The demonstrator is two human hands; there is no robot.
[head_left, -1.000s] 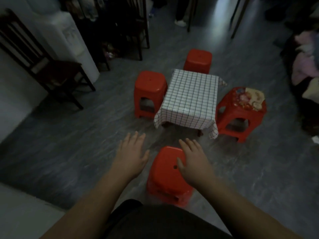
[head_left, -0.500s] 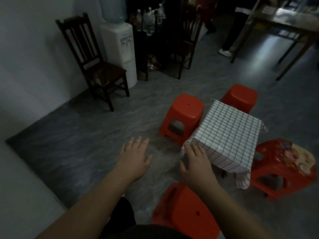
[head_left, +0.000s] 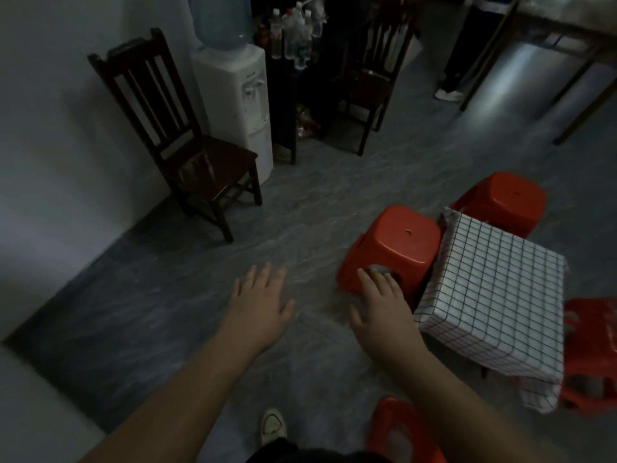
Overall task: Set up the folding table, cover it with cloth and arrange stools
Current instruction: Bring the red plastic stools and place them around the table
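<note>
Checked cloth (head_left: 467, 332) covers your surface (head_left: 500, 279); left stool (head_left: 397, 248), far stool (head_left: 500, 198), right stool (head_left: 591, 332) and near stool (head_left: 397, 429) ring it; your left hand (head_left: 260, 302) and right hand (head_left: 384, 305) hover spread, empty, so little seems left

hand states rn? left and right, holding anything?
Left hand: open, fingers spread, holding nothing.
Right hand: open, holding nothing; fingertips overlap the stool in view, contact cannot be told.
</note>
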